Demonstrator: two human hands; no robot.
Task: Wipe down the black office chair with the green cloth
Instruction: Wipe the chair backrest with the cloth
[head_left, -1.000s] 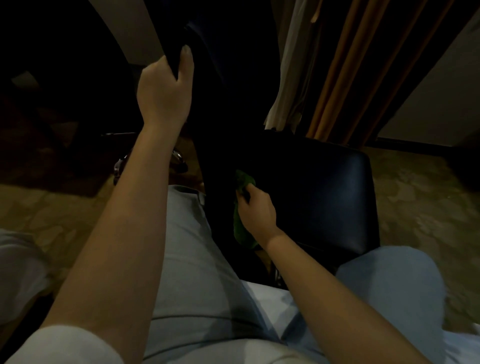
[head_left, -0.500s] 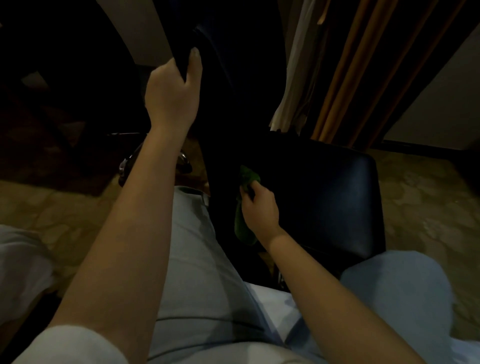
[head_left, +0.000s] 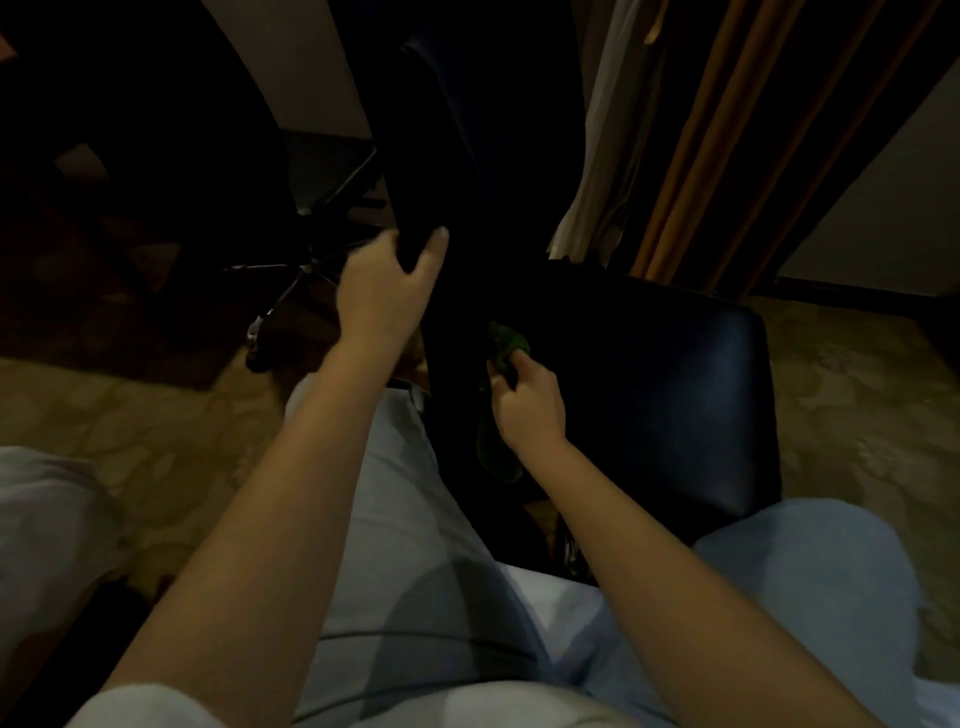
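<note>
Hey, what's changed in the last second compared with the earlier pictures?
The left hand has slid down the edge of the black chair back and now grips it lower. The right hand still holds the green cloth against the back near the seat, about where it was.

This is a dim, carpeted room, likely a hotel room or a home study. Patterned beige carpet (head_left: 857, 405) covers the floor at both the left and right edges. Floor-length orange-brown curtains (head_left: 696, 156) with a white sheer (head_left: 597, 156) hang at upper right. A padded black office chair (head_left: 675, 405) stands centre right, and a chrome wheeled base (head_left: 291, 283) is at centre left.
</note>
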